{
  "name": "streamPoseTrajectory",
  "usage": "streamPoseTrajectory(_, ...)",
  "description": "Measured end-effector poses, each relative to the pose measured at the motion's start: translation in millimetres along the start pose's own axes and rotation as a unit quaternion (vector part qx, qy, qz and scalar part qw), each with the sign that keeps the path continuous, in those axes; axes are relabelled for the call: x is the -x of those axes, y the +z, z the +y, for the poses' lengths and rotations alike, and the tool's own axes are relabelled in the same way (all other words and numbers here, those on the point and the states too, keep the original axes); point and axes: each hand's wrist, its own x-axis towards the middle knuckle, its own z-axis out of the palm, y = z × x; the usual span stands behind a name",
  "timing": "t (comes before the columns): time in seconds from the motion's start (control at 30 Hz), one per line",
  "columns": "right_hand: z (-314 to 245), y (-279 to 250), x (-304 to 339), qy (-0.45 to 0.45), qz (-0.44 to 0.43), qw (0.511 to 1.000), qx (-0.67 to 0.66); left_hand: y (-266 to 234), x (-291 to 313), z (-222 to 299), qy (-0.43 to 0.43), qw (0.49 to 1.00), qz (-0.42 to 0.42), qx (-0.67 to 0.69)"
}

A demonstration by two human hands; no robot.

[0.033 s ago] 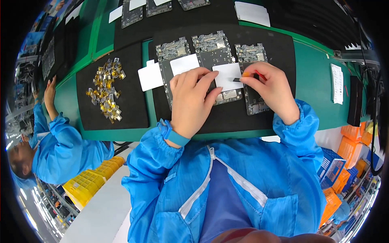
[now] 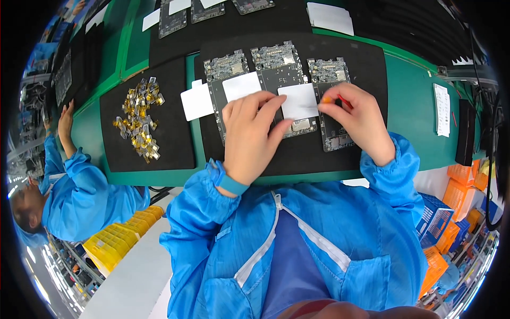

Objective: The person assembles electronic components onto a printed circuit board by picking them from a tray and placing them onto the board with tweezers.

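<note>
Several dark circuit boards lie on a black mat in front of me. My left hand is over the middle circuit board, thumb and forefinger apart at the left and lower edges of a white card on it. In a pinch, my right hand holds a slim tool with orange and red parts at the card's right edge; its tip is blurred. Partly under that hand is the right circuit board. Another white card lies by the left circuit board.
Small clear-and-yellow pieces are heaped on the left black mat. White cards are stacked at the back. A paper strip lies at the right. A co-worker's hand rests near the left table edge.
My right hand has shifted slightly right. The dark tip that stuck out over the white card no longer shows clearly. My left hand has hardly moved.
</note>
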Motion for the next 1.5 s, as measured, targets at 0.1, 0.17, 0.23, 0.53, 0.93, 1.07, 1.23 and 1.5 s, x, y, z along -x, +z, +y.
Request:
streamPoseTrajectory(0.1,8.6,-13.8,23.3,-0.206,-0.074,0.975,0.027,-7.1,13.5,9.3,0.027,0.997,-0.064,-0.026)
streamPoseTrajectory(0.17,13.8,-16.7,42.8,-0.236,-0.169,0.956,0.031,0.6,24.7,6.1,0.064,0.996,-0.043,-0.041)
streamPoseTrajectory(0.23,19.1,-11.8,56.0,-0.281,-0.166,0.942,0.075,0.4,24.4,8.0,0.134,0.988,-0.037,-0.072)
streamPoseTrajectory(0.53,45.3,11.1,63.6,-0.325,0.054,0.901,0.282,3.7,41.4,-7.1,0.263,0.952,-0.048,-0.147)
streamPoseTrajectory(0.93,-7.6,24.5,7.9,-0.094,-0.002,0.996,0.007,-8.9,27.4,1.3,0.006,0.999,-0.034,0.015)
streamPoseTrajectory(1.07,-7.6,34.9,3.0,-0.073,-0.021,0.993,0.093,-9.6,20.3,6.4,-0.007,0.996,-0.08,0.029)
streamPoseTrajectory(1.23,-6.7,34.5,3.5,-0.077,-0.014,0.991,0.112,-4.5,15.9,4.7,-0.001,0.995,-0.089,0.038)
streamPoseTrajectory(1.5,-6.4,33.6,9.0,-0.113,-0.013,0.984,0.139,-3.9,9.2,7.1,-0.001,0.993,-0.107,0.043)
